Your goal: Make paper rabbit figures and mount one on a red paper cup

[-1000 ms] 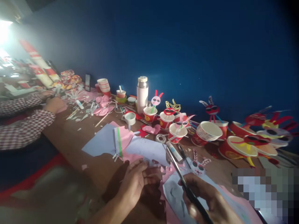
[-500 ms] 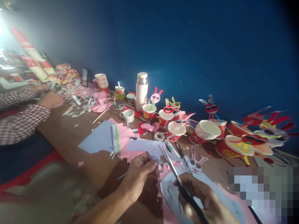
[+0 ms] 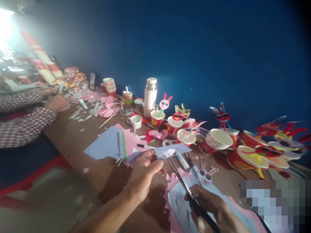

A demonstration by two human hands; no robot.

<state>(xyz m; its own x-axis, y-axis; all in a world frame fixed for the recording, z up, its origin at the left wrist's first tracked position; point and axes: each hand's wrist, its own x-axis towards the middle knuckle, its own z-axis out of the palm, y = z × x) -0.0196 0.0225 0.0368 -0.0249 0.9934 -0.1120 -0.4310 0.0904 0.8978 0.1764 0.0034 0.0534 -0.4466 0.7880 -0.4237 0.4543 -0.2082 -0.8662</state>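
Observation:
My left hand (image 3: 144, 174) pinches a small rounded piece of lavender paper (image 3: 161, 156) between thumb and fingers. In my right hand (image 3: 210, 205) are scissors (image 3: 183, 185) with dark handles. Their blades point up and away, slightly parted, with the tips just right of the paper piece. Beyond the fingertips is a lavender paper sheet (image 3: 178, 148). Under my right hand lie a pale blue sheet (image 3: 176, 202) and pink paper. A paper bug face (image 3: 205, 177) with dark eyes and striped feelers lies near the scissors, beside a glue stick (image 3: 182, 161).
Paper cups (image 3: 186, 137) holding paper bug figures line the wall side. A pink flask (image 3: 150, 102) and a white mug (image 3: 135, 122) stand at mid table. To the left, a person in checked sleeves (image 3: 36, 126) works among paper scraps. A blue sheet (image 3: 99, 144) lies left of centre.
The view has shifted slightly, so most things sit further right. The paper piece now shows more clearly in my left hand, near the scissor tips. Both hands keep their holds.

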